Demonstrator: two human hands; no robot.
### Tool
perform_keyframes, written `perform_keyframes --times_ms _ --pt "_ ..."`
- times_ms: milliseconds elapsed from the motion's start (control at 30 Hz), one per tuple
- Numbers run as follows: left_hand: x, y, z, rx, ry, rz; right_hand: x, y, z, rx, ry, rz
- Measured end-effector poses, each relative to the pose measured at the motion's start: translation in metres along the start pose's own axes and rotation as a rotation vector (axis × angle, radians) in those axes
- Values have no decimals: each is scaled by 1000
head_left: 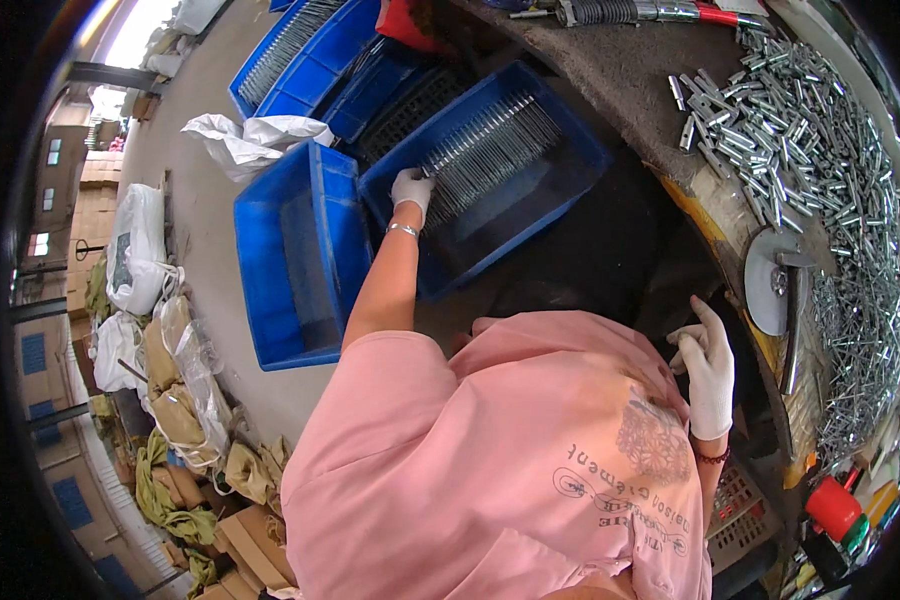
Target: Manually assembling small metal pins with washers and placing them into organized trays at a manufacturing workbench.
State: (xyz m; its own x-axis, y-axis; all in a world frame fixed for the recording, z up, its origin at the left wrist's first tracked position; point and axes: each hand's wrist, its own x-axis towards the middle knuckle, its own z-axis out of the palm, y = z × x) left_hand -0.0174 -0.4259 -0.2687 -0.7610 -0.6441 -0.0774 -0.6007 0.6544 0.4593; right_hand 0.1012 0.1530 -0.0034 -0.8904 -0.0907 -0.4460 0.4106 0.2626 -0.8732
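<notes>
We judge the bundle of long metal rods point(485, 150) heavy, stiff and slick, best grasped near its end. Silvery and parallel, it lies along the far side of the blue crate point(570, 185). Our gloved left hand point(411, 190) curls onto its near end; our right hand point(708, 365) hangs half-open by the workbench edge point(715, 225).

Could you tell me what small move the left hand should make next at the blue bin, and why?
Probably close the left hand around a bunch of the long metal rods and lift: its gloved fingers already rest on their near ends in the blue bin, while the right hand is empty.
</notes>
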Motion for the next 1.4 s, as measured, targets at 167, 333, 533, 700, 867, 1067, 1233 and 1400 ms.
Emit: perform_keyframes --times_ms 167,333,533,700,867,1067,1233,1400 --pt "29 -9 -1 77 -50 -10 -2 -1 -7 47 -4 16" --pt "-6 28 0 -137 161 92 -2 2 -4 85 57 33" --pt "-48 180 -62 -456 338 399 -6 8 -17 105 39 7" --pt "-146 362 -113 -527 -34 1096 -21 -2 -23 -9 96 -114" --pt "-155 418 -109 -78 -164 1452 -39 -11 -49 -196 188 -395" --pt "-138 429 -114 58 -223 1554 -71 -4 -121 -537 836 -411" --pt "-169 432 -117 -127 -237 1501 -50 34 -170 -1048 1113 -166" --pt "-251 447 -106 -287 -317 1607 -37 36 -179 -1061 1034 -252"
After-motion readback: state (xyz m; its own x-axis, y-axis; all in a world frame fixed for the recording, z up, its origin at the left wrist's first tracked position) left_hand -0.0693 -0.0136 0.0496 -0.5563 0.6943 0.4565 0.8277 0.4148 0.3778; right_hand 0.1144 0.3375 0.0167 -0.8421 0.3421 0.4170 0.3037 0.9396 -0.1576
